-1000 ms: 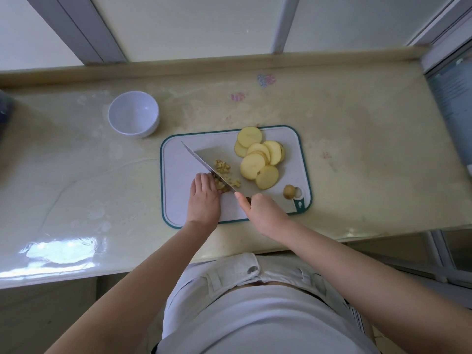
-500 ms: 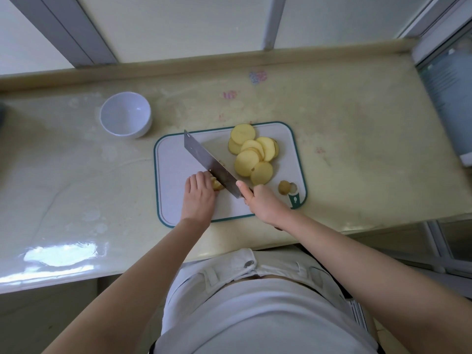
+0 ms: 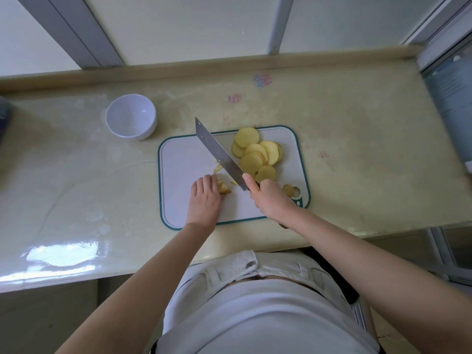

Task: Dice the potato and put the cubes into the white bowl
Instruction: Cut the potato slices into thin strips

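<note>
My right hand [image 3: 270,198] grips the handle of a wide cleaver [image 3: 219,154], whose blade slants up and to the left over the white cutting board [image 3: 178,175]. My left hand [image 3: 205,200] rests on the board with its fingers on a small heap of cut potato pieces [image 3: 224,188]. A few thin strips [image 3: 217,168] lie by the blade. Several round potato slices [image 3: 256,154] are piled at the board's far right, and a small end piece [image 3: 288,190] lies near my right hand. The white bowl [image 3: 130,116] stands empty on the counter, left of the board.
The beige counter [image 3: 357,149] ends at a raised back ledge under a window. A dark object [image 3: 3,116] shows at the far left edge, and a pale container [image 3: 452,98] stands at the far right. The counter's front edge runs just before my body.
The cleaver's blade has lifted and tilted its flat side up, its tip now beyond the board's far edge. My left hand has stayed on the cut pieces.
</note>
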Tool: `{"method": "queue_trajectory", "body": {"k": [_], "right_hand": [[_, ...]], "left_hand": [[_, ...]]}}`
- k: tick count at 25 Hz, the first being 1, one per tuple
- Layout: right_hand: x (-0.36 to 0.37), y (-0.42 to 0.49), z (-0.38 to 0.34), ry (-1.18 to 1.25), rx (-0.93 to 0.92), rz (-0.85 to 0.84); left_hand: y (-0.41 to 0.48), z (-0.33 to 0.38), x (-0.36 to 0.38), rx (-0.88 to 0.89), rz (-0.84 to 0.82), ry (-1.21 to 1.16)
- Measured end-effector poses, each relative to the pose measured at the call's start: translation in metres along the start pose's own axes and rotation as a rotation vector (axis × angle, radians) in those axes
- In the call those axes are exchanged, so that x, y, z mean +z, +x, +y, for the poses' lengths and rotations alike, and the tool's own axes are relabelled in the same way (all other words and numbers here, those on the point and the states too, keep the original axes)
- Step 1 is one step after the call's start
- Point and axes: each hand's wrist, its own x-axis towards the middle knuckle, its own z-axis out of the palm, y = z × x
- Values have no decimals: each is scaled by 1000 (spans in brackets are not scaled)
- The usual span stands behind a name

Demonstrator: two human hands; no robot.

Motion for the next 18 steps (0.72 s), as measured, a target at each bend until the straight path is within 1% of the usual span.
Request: {"method": "queue_trajectory", "body": {"k": [3, 6, 8, 10, 12, 18], "right_hand": [[-1, -5, 1, -12, 0, -21], [1, -9, 2, -21, 2, -14], [3, -10, 3, -19, 16, 8], [4, -10, 5, -2, 36, 35], [4, -9, 6, -2, 56, 48], [3, -8, 7, -59, 47, 46]], "left_hand": [[2, 0, 0, -43, 12, -87], [1, -1, -7, -87, 2, -270], [3, -3, -17, -157, -18, -439], [14, -7, -25, -270, -34, -532], [32, -11, -31, -317, -57, -499], [71, -17, -34, -349, -218, -403]]}}
